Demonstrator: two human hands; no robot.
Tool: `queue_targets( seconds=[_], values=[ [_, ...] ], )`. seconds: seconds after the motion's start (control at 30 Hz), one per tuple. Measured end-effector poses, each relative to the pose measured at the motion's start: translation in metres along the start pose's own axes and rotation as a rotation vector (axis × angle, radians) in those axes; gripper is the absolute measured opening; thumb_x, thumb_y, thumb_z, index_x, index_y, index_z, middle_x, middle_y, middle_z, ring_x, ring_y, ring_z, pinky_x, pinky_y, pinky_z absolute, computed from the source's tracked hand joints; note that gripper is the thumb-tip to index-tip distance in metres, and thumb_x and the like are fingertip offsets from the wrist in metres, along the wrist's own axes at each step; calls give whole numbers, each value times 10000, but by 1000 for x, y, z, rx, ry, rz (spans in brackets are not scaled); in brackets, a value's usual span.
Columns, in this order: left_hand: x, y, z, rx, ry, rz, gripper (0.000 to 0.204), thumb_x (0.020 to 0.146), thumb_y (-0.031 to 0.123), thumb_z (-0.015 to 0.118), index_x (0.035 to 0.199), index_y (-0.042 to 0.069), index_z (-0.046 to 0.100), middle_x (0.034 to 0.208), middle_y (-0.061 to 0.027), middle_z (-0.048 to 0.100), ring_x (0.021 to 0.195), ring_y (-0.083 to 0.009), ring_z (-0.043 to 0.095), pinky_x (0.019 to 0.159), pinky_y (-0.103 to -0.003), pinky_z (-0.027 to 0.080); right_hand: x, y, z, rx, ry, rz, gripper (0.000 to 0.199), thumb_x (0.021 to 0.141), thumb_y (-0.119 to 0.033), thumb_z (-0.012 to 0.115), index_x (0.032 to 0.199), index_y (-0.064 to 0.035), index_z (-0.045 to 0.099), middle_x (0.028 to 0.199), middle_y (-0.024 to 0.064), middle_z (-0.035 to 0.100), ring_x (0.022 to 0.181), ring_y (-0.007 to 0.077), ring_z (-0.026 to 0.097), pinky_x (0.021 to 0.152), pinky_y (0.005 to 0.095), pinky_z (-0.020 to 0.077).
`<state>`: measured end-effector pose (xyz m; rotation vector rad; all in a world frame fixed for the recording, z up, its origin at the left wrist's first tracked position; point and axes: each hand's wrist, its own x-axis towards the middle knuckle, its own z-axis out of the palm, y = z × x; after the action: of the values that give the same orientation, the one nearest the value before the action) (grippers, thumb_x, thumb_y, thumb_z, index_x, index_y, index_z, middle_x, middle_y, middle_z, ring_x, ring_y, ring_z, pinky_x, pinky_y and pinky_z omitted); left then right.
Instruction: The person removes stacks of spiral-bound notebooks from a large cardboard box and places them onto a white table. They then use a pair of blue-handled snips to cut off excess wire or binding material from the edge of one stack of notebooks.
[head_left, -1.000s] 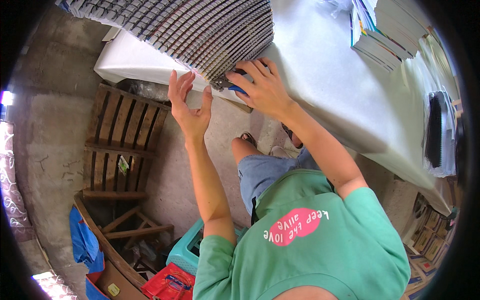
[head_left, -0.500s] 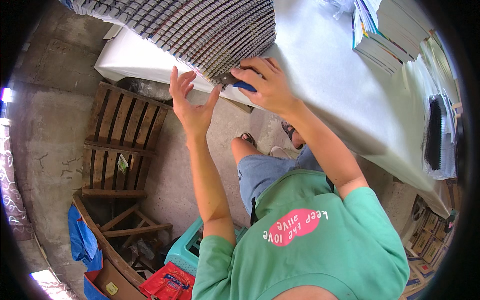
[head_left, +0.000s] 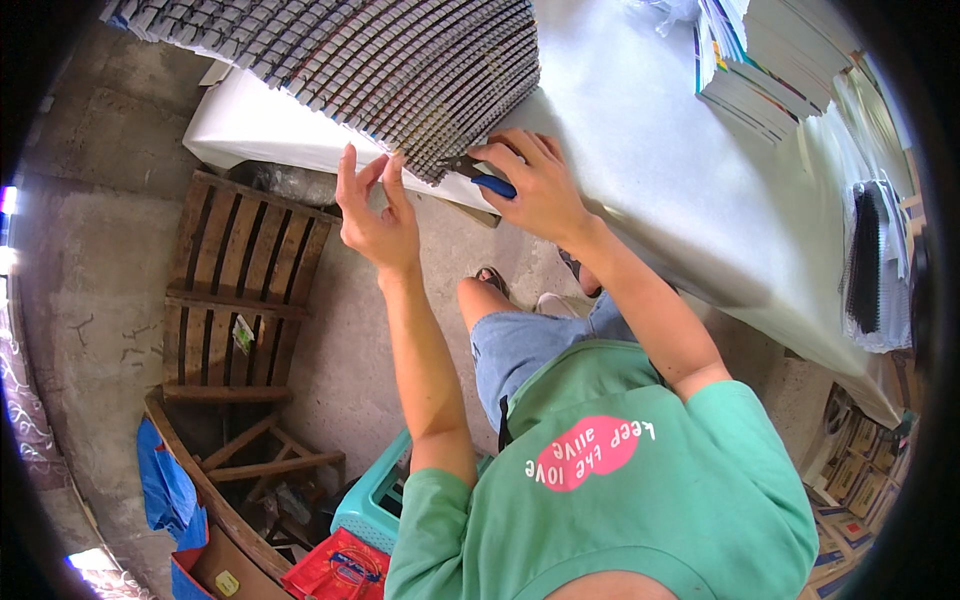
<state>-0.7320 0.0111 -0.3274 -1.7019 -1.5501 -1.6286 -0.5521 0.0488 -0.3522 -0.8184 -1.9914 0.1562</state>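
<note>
A person in a green T-shirt works at the near corner of a fanned stack of bound booklets (head_left: pixel 400 60), which lies spread across the left end of a white-covered table (head_left: pixel 640 130), its ribbed edges running in long curved rows from the upper left down to a corner that overhangs the table's front edge. The left hand (head_left: pixel 375 215) is raised just below and left of that corner, its fingers (head_left: pixel 347 172) apart and pointing up, the tips touching or nearly touching the lowest booklet edges; it grips nothing. The corner lies directly between the two hands, about equally near to each. Right of it, the right hand (head_left: pixel 535 185) rests on the table with its fingers closed around blue-handled pliers (head_left: pixel 480 176), whose dark nose points left into the stack's corner, the tool's long axis lying roughly along the table's front edge. Below the table stands a wooden pallet (head_left: pixel 235 290) on the concrete floor. Farther right on the table sit a pile of books (head_left: pixel 770 70) and a bundle of black spiral bindings (head_left: pixel 868 260).
</note>
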Motion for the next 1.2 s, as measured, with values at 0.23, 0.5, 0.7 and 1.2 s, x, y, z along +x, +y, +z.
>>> queue_targets(
  seconds=[0.23,0.5,0.7,1.2],
  values=[
    [8,-1,-10,-441,79,-276,408,954,88,486,1309,-36,328,862,-171,649,815,-222,662,769,-332,557,4,-9,7,-93,56,-85,417,681,-185,733,1065,-190,571,1076,38,531,987,209,531,896,424,352],
    [3,2,-11,-449,39,-352,430,939,67,506,1313,-36,321,888,-167,640,845,-219,651,802,-345,558,16,4,19,-248,126,-270,390,686,-169,715,1055,-200,593,1028,6,547,931,191,541,870,416,365],
    [-1,1,-9,-508,19,-342,442,923,44,527,1312,-31,329,912,-170,637,845,-218,649,798,-336,560,19,-1,11,-144,31,-229,313,695,-170,724,992,-173,627,953,2,567,841,201,572,761,351,434],
    [-9,-5,-17,-406,-280,-332,706,742,-2,732,1347,66,373,1138,-101,576,1009,-202,592,814,-295,475,12,-41,-2,238,-115,346,312,725,-180,724,979,-96,564,896,66,583,816,219,602,700,416,458]
  ],
)
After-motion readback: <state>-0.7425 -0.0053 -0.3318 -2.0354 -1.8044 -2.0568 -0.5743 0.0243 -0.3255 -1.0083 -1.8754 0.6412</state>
